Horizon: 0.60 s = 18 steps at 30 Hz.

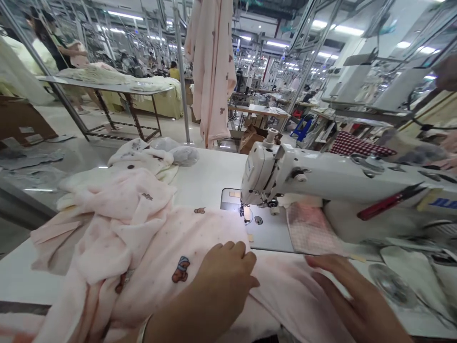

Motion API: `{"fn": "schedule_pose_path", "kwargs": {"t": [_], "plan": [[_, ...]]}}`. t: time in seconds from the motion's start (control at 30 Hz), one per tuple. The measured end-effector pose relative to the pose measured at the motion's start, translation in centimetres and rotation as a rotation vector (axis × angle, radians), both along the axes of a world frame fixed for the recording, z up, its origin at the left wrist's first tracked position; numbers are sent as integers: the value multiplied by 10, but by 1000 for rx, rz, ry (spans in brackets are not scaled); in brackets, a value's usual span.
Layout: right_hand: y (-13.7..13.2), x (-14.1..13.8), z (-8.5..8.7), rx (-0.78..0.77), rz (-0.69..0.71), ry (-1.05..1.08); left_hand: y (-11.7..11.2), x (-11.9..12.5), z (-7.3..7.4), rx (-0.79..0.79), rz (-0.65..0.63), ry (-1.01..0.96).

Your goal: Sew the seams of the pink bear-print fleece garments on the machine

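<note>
Pale pink fleece fabric printed with small brown bears lies across the sewing table. Its upper edge reaches the needle area of a white sewing machine. My left hand is closed on the fabric just in front of the presser foot, knuckles up and fingers curled. To the right, my right hand rests at the fabric's right side, its visible fingers stretched out and apart. Bunched folds of the same fabric are heaped on the left.
Red-handled snips lie against the machine arm. A checked cloth sits under the arm. Pink garments hang behind the table beside a metal pole. A cardboard box stands at left; a person works farther back.
</note>
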State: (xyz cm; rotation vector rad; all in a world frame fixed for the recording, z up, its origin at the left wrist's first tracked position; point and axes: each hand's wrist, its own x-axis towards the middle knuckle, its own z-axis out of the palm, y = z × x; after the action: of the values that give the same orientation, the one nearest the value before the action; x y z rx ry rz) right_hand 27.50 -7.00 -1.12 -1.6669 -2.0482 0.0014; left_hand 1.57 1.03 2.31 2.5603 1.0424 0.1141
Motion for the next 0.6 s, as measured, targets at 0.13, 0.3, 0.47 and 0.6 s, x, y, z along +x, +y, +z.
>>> {"fn": "schedule_pose_path", "kwargs": {"t": [0.13, 0.3, 0.47, 0.6], "plan": [[41, -11, -1, -171, 35, -64, 4, 9, -1, -58, 51, 136], [39, -4, -10, -114, 91, -12, 0, 31, -11, 52, -36, -72], [19, -2, 20, 67, 230, 138, -6, 53, -10, 47, -139, -366], [-3, 13, 61, 117, 200, 275, 2, 35, 23, -129, -296, -438]]}}
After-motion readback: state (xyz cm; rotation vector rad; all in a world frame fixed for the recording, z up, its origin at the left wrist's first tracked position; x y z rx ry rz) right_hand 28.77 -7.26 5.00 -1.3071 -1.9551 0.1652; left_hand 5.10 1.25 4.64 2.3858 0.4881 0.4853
